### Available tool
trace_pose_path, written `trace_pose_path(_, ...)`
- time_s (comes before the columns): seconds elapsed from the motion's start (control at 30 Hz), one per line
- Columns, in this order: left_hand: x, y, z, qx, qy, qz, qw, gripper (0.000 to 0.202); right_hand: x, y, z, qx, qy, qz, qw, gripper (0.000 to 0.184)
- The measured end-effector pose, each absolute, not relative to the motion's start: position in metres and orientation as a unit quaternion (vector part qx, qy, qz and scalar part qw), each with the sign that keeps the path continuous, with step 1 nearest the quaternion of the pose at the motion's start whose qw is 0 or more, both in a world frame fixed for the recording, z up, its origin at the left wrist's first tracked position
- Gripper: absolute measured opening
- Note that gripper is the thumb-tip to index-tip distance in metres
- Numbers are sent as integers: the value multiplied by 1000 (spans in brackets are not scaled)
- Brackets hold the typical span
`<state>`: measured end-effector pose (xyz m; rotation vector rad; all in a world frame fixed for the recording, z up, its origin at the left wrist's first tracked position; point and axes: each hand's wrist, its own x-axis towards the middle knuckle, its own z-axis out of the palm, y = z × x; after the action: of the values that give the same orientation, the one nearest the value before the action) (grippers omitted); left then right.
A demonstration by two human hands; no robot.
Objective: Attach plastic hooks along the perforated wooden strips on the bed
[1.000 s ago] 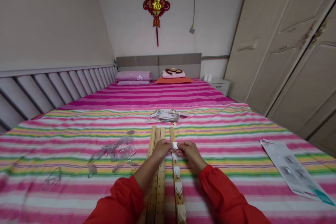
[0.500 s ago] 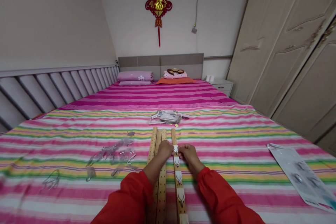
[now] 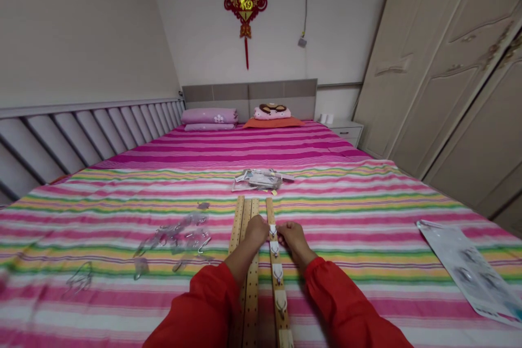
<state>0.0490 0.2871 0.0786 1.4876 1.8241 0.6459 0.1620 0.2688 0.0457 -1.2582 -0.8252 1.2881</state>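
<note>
1. The farthest white hook (image 3: 273,231) is set between the two hands, on the upper part of a narrow perforated wooden strip (image 3: 269,206) that is laid lengthwise on the bed.
2. Its left edge is met by the left hand (image 3: 257,231), which is bent over with the back turned up; its fingertips are largely hidden, so whether anything is pinched by them cannot be told.
3. Its right edge is pinched by the right hand (image 3: 292,236), with the thumb and forefinger drawn together and the other fingers curled under.
4. Both forearms are stretched forward and angled inward, covered by red sleeves (image 3: 348,299) down to near the wrists. The left forearm is passed over the bundled wooden strips (image 3: 253,288), which are placed side by side just left of the single one.
5. Nearer the body, four more white hooks (image 3: 278,274) are lined up along the same strip.
6. Farther out, clear-wrapped hooks (image 3: 181,235) are scattered to the left, a clear packet (image 3: 261,179) is left beyond the strips, and a blister card (image 3: 468,272) is laid well to the right on the striped sheet (image 3: 367,212).
</note>
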Motion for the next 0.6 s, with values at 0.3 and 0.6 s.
trace_pose_path(0.3,49,287,76,586,709,241,310,9,162,270,42,-550,-353,534,536,19)
trace_pose_path(0.6,50,263,92,594,673,316,308,7,169,256,50,-526,-375,546,533,28)
